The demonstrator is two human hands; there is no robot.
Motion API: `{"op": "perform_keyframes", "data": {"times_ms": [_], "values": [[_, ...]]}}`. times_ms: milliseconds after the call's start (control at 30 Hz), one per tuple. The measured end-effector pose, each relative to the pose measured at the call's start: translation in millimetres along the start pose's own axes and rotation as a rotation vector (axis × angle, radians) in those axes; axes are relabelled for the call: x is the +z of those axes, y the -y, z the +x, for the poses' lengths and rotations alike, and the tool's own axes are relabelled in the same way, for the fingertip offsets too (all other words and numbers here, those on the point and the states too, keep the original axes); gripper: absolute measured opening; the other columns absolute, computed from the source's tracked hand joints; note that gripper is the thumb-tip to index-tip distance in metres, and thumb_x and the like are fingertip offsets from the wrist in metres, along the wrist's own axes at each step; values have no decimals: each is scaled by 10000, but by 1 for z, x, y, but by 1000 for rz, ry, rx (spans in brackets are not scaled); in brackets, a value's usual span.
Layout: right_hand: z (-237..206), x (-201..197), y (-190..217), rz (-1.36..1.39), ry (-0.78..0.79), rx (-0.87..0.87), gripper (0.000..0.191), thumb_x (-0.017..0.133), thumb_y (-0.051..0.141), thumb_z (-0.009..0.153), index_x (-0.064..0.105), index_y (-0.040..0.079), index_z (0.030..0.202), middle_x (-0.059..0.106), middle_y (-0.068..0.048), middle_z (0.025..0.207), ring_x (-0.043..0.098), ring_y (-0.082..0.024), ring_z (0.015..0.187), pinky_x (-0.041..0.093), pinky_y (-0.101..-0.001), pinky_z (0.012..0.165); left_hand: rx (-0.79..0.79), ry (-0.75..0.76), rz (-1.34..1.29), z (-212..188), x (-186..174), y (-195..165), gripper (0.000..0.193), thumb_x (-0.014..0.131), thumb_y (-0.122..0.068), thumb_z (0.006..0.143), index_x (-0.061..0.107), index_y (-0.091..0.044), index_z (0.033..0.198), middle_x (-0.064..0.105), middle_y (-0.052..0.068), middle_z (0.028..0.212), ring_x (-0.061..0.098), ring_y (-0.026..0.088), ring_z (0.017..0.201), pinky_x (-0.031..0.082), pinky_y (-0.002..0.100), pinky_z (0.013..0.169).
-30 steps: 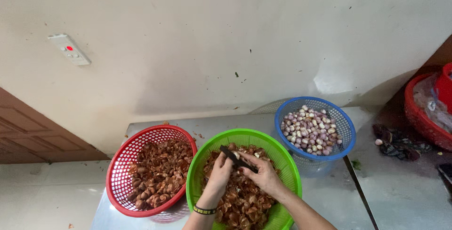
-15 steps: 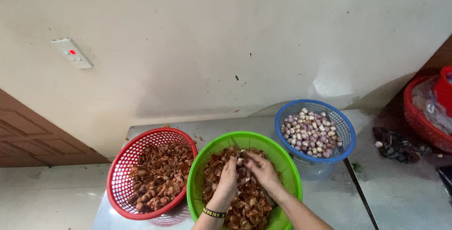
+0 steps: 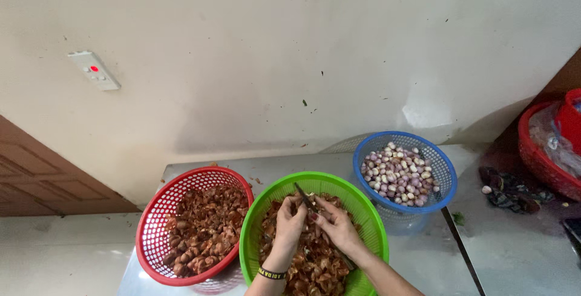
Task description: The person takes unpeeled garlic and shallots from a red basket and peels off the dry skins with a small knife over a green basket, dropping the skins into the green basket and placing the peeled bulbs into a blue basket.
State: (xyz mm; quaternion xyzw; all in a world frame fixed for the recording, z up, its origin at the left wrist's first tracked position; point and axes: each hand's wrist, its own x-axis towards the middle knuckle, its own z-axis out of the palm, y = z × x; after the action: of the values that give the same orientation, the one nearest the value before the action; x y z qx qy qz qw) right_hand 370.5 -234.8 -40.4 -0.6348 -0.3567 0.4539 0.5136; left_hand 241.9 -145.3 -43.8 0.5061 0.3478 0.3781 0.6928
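Both my hands work over a green basket (image 3: pixel 363 211) full of brown shallot skins and unpeeled shallots. My right hand (image 3: pixel 339 228) holds a small dark knife (image 3: pixel 307 200) whose blade points up and left. My left hand (image 3: pixel 289 222) is closed on a shallot (image 3: pixel 295 203) right against the blade; the shallot is mostly hidden by my fingers. A black and yellow band sits on my left wrist. A red basket (image 3: pixel 154 223) of brown skins stands to the left. A blue basket (image 3: pixel 445 172) of peeled purple-white shallots stands to the right.
The baskets stand on a grey metal table (image 3: pixel 423 259) against a cream wall. A white wall switch (image 3: pixel 94 71) with a red light is up left. A red tub (image 3: pixel 538 157) with plastic bags sits at the far right, dark scraps (image 3: pixel 511 190) beside it.
My hands have shifted slightly within the green basket. The knife tip now points up and left, and my left hand has closed in against the blade.
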Motion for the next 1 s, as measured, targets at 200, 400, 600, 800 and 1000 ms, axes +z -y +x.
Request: {"op": "perform_keyframes", "data": {"times_ms": [200,400,600,800,1000], "values": [[-3,-2,-8,-170,-60,-692,579,690,66,1016,494,118,1559,668,-119,1117,585,-131,857,510,-285,704,73,-91,68,-2,5,4,122,678,-78,931,609,-11,1007,661,44,880,573,101,770,485,245,667],[-5,-9,-11,269,-84,143,489,645,218,988,593,145,1469,708,1,898,638,-69,701,515,-233,600,33,-69,162,-13,17,-5,80,672,-68,948,612,-49,998,660,41,902,592,117,811,506,273,714],[-20,-11,-23,537,-23,200,384,577,354,1036,570,19,1223,664,-56,717,550,-133,511,443,-277,428,-498,28,-348,-2,-1,-2,143,605,-149,993,645,-96,1120,714,65,987,671,183,889,548,345,769],[-20,9,-13,403,-94,144,410,592,346,1011,558,144,1366,677,-36,723,564,-95,533,466,-252,467,167,-130,368,-5,6,1,142,646,-107,970,660,-62,1104,723,47,1065,704,191,927,568,328,815],[-30,15,-8,572,-63,77,406,546,305,1001,615,109,1350,679,25,801,587,-47,607,467,-207,516,247,-35,366,-13,6,1,214,693,-111,961,716,-40,1162,725,49,999,662,177,903,545,315,803]]}}
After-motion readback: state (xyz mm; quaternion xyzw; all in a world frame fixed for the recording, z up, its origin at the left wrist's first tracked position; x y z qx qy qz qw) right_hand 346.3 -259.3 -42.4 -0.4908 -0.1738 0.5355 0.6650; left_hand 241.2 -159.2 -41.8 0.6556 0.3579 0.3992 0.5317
